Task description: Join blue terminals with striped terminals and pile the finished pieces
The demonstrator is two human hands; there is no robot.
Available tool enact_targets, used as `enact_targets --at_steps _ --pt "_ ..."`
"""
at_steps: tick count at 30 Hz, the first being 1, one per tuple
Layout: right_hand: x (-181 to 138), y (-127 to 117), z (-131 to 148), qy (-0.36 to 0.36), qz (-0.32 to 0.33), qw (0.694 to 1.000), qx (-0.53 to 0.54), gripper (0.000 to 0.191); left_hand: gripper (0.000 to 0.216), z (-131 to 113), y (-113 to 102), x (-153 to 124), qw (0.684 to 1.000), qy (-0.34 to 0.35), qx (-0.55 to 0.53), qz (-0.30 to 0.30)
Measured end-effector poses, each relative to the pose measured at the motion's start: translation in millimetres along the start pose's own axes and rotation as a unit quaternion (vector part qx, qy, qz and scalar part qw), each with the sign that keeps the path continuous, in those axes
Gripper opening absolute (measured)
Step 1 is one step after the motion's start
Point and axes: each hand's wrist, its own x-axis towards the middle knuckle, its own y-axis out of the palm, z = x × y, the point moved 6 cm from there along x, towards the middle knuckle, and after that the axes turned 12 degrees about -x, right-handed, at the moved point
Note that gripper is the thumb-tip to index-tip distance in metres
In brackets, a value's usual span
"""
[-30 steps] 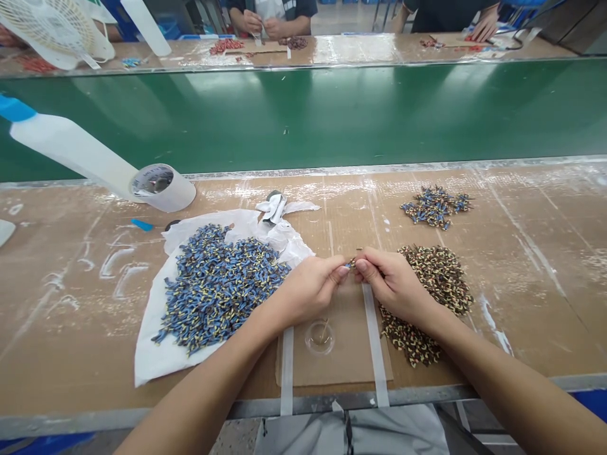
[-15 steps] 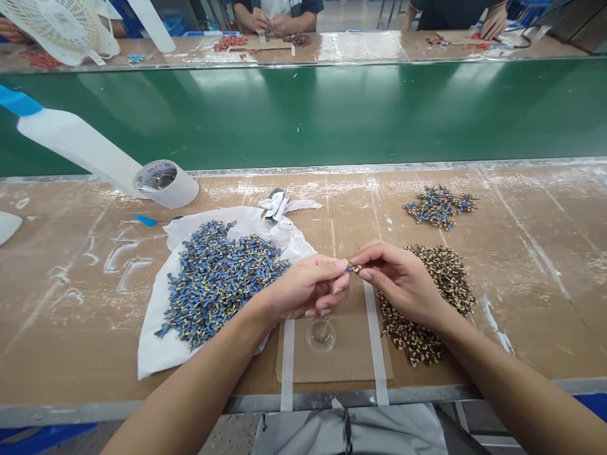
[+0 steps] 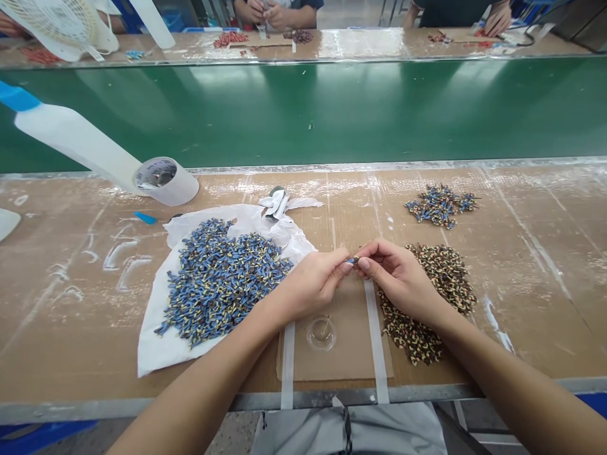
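The left hand (image 3: 313, 284) and the right hand (image 3: 403, 281) meet over the middle of the near surface (image 3: 535, 253), thumbs and forefingers pinched together around a tiny blue piece (image 3: 352, 260) with a dark end. The left fingertips grip its blue part and the right fingertips are closed at the dark end; exactly how the parts fit between them is too small to tell. Below the hands, a small clear dish (image 3: 321, 333) with a thin stick in it rests on a cardboard panel (image 3: 341, 366), which has a pale tape strip (image 3: 376, 335) running along its right side and another along its left. To the left, a broad heap of blue and yellow pieces (image 3: 222, 284) is spread on a white sheet (image 3: 152, 347), with a crumpled silvery wrapper (image 3: 275, 203) at the sheet's far edge. On the right, a heap of brown and yellow pieces (image 3: 446, 278) lies partly behind the right hand and forearm, and beyond it, apart, sits a smaller cluster of blue and brown pieces (image 3: 439, 207). At the far left, a white bottle (image 3: 78, 139) with a blue top leans at a slant, its lower end against a tape roll (image 3: 183, 186); a small blue tip (image 3: 145, 218) lies near the roll. Past a green strip (image 3: 308, 114), co-workers' hands (image 3: 277, 16) are at another surface (image 3: 360, 44) bearing small reddish heaps (image 3: 230, 39).
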Motion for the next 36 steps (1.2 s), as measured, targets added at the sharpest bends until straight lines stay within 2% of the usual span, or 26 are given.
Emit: enact_targets --at_steps 3,11,17,27,33,36 --pt "0 0 -1 0.001 -0.004 1.0 -0.002 0.015 0.028 2 0 1 1.0 0.01 0.025 -0.003" --pt "-2 4 -8 0.009 0.016 0.999 0.027 0.014 0.028 5 2 1 1.0 0.008 -0.002 0.015" --pt "-2 6 -7 -0.023 0.051 0.997 -0.055 0.017 0.022 12 6 0 0.997 -0.003 0.071 0.035" --pt "1 6 2 -0.07 0.085 0.987 -0.113 0.017 0.02 11 11 2 0.99 -0.023 0.127 0.064" --pt "1 4 5 -0.094 0.073 0.981 -0.154 0.018 0.017 12 11 1 0.986 -0.021 0.152 0.064" --pt "0 5 8 -0.093 0.069 0.983 -0.142 0.017 0.017 12 12 0 0.987 -0.031 0.142 0.069"
